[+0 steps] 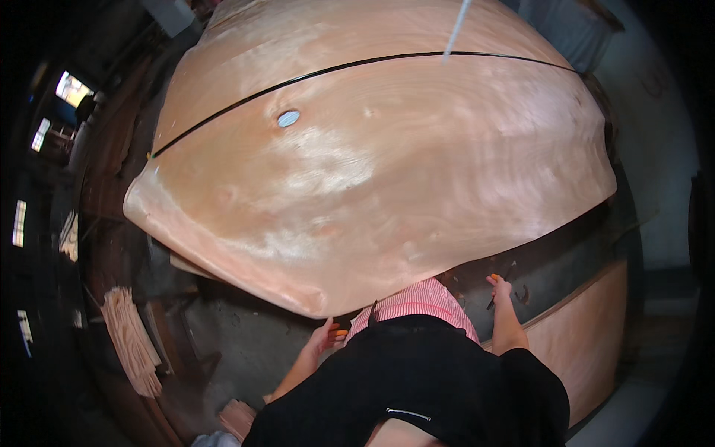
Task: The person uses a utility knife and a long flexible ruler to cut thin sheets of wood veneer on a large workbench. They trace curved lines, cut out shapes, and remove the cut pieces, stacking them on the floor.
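A large sheet of thin, pinkish-tan wood veneer [417,164] spreads out in front of me, its near edge wavy and its left corner curling. Just below its near corner is my left hand [325,335], fingers stretched out and apart, orange covers on some fingertips; whether it touches the edge I cannot tell. To the right of my legs, my right hand [501,287] is closed around a thin dark tool [491,303], with orange at its fingertips too. The tool's kind is too small to tell. An oval hole [288,118] in the veneer shows something pale beneath.
A black line or cord [320,72] crosses the sheet. Another wood sheet [581,335] lies low at the right. Bundled veneer strips [132,339] stand at the left, with more strips [237,417] near the lower edge. Scraps [523,296] lie on the dark floor.
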A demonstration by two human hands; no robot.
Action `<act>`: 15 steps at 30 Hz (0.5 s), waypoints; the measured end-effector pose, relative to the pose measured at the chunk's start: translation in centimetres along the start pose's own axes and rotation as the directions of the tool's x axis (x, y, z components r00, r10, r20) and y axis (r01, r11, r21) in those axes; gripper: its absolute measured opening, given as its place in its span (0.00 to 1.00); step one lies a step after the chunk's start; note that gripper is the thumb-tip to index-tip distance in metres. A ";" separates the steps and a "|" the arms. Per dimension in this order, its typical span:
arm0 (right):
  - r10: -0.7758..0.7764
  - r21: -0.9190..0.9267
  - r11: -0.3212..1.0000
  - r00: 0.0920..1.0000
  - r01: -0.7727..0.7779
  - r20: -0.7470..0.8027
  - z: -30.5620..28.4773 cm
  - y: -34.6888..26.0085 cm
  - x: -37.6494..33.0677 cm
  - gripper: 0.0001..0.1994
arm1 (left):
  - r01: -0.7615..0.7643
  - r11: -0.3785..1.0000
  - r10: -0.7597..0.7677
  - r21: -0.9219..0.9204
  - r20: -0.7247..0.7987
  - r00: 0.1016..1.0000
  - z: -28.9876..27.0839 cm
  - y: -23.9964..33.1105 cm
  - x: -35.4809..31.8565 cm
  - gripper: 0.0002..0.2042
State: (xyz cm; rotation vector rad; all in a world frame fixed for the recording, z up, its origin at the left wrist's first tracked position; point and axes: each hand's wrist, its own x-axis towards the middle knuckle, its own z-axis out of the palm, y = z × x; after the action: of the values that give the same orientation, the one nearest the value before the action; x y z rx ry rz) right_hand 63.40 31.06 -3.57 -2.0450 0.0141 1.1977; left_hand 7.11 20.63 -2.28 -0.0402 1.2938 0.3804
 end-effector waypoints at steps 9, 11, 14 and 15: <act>-0.323 -0.351 0.819 0.870 0.454 0.371 14.1 -10.0 -3.9 0.11 | -0.479 0.691 0.510 0.542 0.105 0.854 1.8 15.4 -4.1 0.15; -0.450 -0.290 0.748 0.777 0.597 0.440 18.8 -13.2 -6.1 0.12 | -0.576 0.538 0.683 0.615 0.082 0.726 2.0 22.4 -4.5 0.16; -0.576 -0.306 0.535 0.605 0.788 0.549 26.1 -17.0 -8.1 0.11 | -0.579 0.326 0.904 0.747 -0.066 0.423 0.4 28.5 -3.8 0.19; -0.619 -0.246 0.427 0.479 0.870 0.622 27.9 -17.9 -6.6 0.10 | -0.530 0.351 0.901 0.772 -0.124 0.416 1.2 30.8 -5.0 0.20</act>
State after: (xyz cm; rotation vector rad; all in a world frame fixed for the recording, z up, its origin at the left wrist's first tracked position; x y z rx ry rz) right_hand 45.39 58.55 4.25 -1.7311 -1.5299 1.0384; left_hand -2.01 48.58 8.37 1.2185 1.9275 0.7550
